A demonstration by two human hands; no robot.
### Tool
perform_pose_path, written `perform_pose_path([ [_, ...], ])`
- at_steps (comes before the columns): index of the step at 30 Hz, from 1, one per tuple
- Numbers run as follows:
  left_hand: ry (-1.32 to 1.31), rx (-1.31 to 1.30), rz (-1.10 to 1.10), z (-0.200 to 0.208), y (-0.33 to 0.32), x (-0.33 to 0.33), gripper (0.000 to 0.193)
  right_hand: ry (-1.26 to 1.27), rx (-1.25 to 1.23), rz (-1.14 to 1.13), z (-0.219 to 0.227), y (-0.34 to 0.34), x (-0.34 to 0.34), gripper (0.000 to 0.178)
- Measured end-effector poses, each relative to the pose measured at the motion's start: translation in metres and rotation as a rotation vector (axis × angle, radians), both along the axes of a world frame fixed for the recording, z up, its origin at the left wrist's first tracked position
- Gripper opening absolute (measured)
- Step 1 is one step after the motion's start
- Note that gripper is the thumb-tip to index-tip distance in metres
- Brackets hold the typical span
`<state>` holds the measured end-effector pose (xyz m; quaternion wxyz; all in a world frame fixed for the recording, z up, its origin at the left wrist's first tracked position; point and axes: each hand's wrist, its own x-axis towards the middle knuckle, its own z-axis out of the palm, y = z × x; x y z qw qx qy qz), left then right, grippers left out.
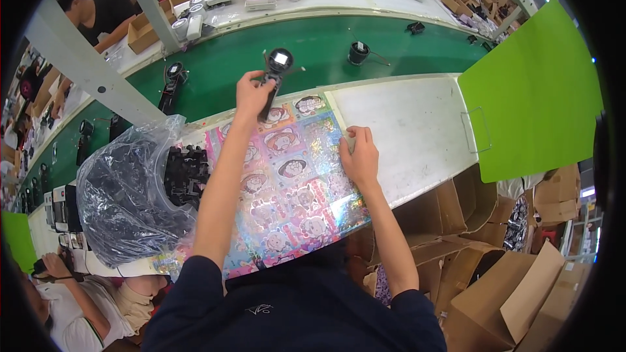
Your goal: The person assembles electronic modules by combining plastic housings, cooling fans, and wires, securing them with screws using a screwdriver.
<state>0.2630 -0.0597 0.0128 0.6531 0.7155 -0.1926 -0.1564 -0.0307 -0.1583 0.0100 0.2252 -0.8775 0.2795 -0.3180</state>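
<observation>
My left hand (252, 96) is closed round the handle of a black round-headed device (280, 63), lifted at the belt's near edge. Its round head points away from me, with a pale patch on top and thin wires sticking out at the sides. Over the right edge of a shiny sticker-printed sheet (293, 168), my right hand (360, 156) hovers or rests with its fingers apart and nothing in them. Left of my left forearm, a clear plastic bag (124, 189) gapes around a heap of small black parts (186, 173).
A green conveyor belt (228, 62) runs across beyond the bench, carrying a black round part with wires (358, 53) and another black device (172, 81). A white post (98, 65) rises at left. At right stand a bright green panel (535, 91) and cardboard boxes (489, 293). Co-workers sit at left.
</observation>
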Motion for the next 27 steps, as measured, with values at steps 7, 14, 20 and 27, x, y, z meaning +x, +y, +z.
perform_pose_path([
  [7,0.025,0.32,0.356,-0.013,-0.039,0.07,0.033,0.009,-0.008,0.004,-0.001,0.002,0.003,0.026],
  [14,-0.002,0.472,0.275,-0.007,-0.025,0.069,0.048,0.018,-0.007,-0.013,-0.003,0.0,0.002,0.024],
  [20,-0.272,-0.005,0.423,0.015,0.014,-0.022,0.017,0.017,-0.039,-0.026,0.0,0.001,0.005,0.019],
  [27,-0.892,0.133,-0.095,-0.013,0.042,-0.11,0.006,0.135,-0.045,0.058,0.003,-0.005,0.004,0.015],
])
